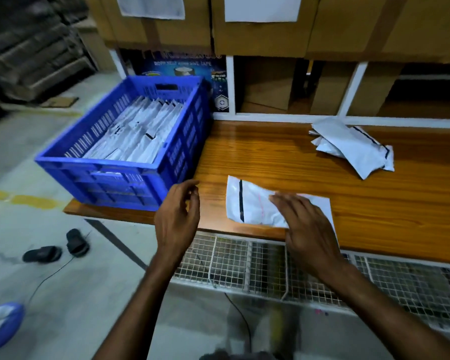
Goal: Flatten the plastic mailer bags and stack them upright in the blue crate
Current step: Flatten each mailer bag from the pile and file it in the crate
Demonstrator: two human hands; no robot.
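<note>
Counter (270,152) carries everything. Blue crate (96,162) sits at its left end, mostly full of upright mailers (140,131), so I judge we're well along. Tape box (182,66) behind it: I read "SIVE TAPE", the rest is blurred. Loose pile (353,146) back right, a few bags, not yet flattened. Current mailer (247,203) lies near the front edge. Right grip (304,224) is spread flat, pressing it; left grip (177,216) is loosely curled, empty, beside the crate.

A wooden table (283,157) stands on grey floor (63,294) under cardboard boxes (257,35), black sandals (60,248) nearby.
</note>
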